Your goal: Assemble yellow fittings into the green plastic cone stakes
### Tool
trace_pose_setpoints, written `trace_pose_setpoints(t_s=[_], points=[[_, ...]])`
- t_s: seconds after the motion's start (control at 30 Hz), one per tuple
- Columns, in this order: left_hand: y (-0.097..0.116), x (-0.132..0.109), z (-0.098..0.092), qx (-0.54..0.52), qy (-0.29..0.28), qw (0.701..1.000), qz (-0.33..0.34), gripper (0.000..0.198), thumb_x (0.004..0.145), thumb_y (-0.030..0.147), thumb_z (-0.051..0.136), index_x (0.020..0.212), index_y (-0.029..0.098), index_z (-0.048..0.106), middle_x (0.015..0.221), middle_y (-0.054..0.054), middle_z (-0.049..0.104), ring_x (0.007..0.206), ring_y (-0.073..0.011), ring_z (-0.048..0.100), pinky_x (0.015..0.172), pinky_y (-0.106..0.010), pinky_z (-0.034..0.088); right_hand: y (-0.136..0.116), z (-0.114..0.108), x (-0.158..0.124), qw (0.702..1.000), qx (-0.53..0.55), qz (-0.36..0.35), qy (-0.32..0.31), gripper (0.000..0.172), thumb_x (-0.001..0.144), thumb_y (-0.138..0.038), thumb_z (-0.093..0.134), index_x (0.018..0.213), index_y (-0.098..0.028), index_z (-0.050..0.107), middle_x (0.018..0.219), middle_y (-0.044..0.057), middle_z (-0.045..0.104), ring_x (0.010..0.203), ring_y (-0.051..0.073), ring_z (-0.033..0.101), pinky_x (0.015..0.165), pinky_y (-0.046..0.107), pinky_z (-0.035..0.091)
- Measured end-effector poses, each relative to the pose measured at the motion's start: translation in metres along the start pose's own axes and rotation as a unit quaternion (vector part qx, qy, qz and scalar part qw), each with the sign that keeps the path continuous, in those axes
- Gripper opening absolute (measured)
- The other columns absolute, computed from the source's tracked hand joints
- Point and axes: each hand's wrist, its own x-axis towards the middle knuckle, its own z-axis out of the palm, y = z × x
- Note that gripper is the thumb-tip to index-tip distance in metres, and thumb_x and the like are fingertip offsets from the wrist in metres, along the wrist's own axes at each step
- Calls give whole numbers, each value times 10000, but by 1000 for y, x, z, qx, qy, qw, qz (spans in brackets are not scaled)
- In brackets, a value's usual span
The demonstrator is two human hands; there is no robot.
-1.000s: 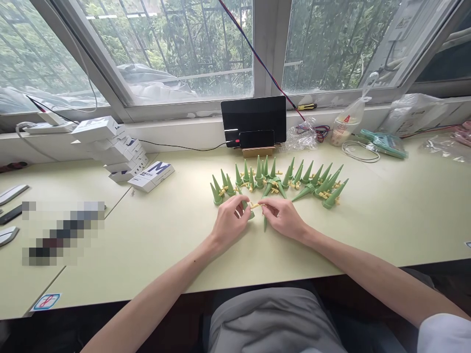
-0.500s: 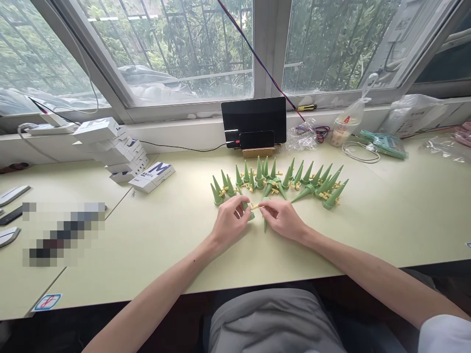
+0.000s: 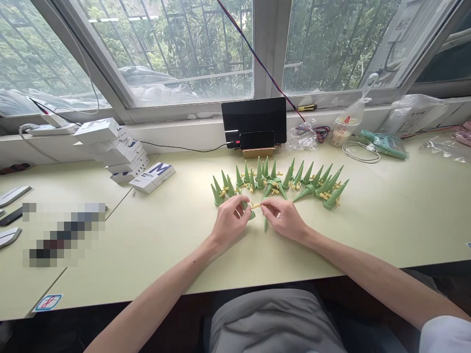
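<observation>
My left hand (image 3: 228, 221) is closed round a green plastic cone spike (image 3: 247, 206) that lies near the desk top. My right hand (image 3: 285, 219) pinches a small yellow fitting (image 3: 255, 206) at the cone's side. A second green spike (image 3: 265, 221) lies on the desk under my right fingers, its tip toward me. Behind both hands stands a row of several green cone spikes (image 3: 279, 180), some upright, some on their sides, with small yellow pieces among them.
A pale green desk (image 3: 165, 235) runs under the window. A dark tablet with a phone on a wooden stand (image 3: 253, 126) sits behind the cones. White boxes (image 3: 117, 152) are stacked at the left; bags, a white cable and a teal tool (image 3: 382, 143) lie at the right.
The hands stay together at the same spot; my right fingers have shifted slightly along the yellow fitting. Nothing else has moved.
</observation>
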Motion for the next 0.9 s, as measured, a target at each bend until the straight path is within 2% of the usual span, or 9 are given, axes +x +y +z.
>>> trace_pose_setpoints(t_s=[0.37,0.6,0.9], points=[[0,0,0,5,0,1000,3,74,875,195,597,936,187,638,840,-17,680,607,-99,592,557,-229,521,-2,-2,0,999,-7,-7,32,191,954,-246,525,881,-166,682,671,25,647,571,141,535,552,276,425],[-1,-2,1,-1,-17,1000,19,77,878,201,601,940,184,643,798,-10,652,608,-97,578,561,-222,528,0,0,-1,1000,8,-1,-12,187,968,-232,517,974,-160,690,752,47,690,641,161,600,592,283,466],[0,-2,1,-8,-20,1000,21,74,875,189,610,938,180,646,816,-13,657,618,-94,579,561,-216,523,1,0,-1,999,22,-9,-25,170,982,-243,536,1023,-166,682,807,52,705,685,169,628,620,288,490]])
